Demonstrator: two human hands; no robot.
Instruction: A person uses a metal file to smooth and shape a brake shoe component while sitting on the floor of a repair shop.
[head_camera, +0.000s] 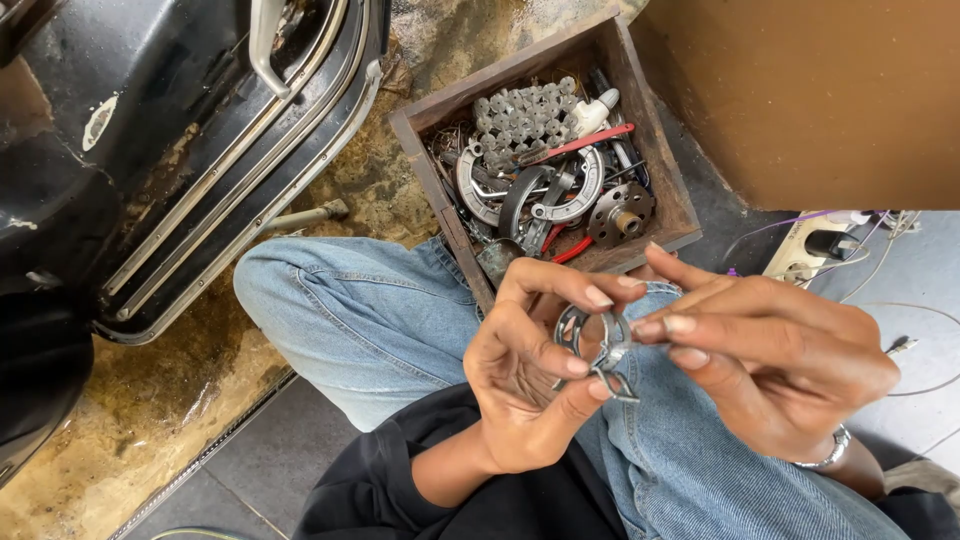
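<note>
Head view: a black vehicle body (150, 150) fills nine o'clock; at centre the left hand (520, 375) and right hand (770, 360) both pinch a small metal clamp ring (597, 345) above denim knees, a wooden parts box (670, 215) at twelve o'clock. A slipped grip could drop the ring

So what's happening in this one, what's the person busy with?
A person in jeans sits on the floor, holding a small metal ring clip between both hands. The left hand pinches it with thumb and fingers; the right hand touches it from the other side. Just beyond the knees stands a wooden box full of metal parts, beside a black vehicle body.
</note>
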